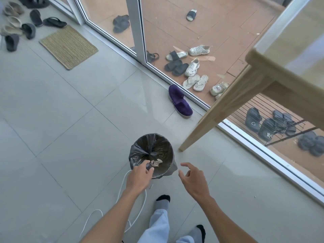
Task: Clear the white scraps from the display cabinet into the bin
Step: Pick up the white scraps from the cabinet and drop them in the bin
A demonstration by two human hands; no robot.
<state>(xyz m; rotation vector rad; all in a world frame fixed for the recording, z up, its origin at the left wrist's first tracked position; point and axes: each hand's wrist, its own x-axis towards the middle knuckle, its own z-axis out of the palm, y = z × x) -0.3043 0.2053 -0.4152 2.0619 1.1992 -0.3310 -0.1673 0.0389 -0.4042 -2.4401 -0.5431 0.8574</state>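
Two forearms enter from the bottom edge of the head view, above light trouser legs and two grey socks with black toes (163,201) standing on the pale tiled floor (61,120). Left hand (139,176) reaches over the near rim of the bin (152,155), fingers curled downward at the bag edge; whether they pinch the liner or hold nothing cannot be determined, as the fingertips overlap the dark plastic. Right hand (193,179) hovers beside the bin on its right, clear of the rim, fingers spread and released, grasping nothing. Bin is a small round container lined with a black bag (140,151) gathered toward its centre. White scraps (156,162) lie inside the bin near its front wall, just beyond the left fingertips. A thin white cord (121,190) loops across the floor under the left forearm. To the right of the bin, a slanted wooden leg (210,116) rests its foot on the floor and rises to a light wooden worktop (280,71) at the upper right. A purple slipper (179,100) lies against the sliding door track (175,81). Beyond the glass, assorted shoes and sandals (191,67) are scattered on a brown deck. A woven mat (68,46) and further footwear (19,25) occupy the upper left of the floor.
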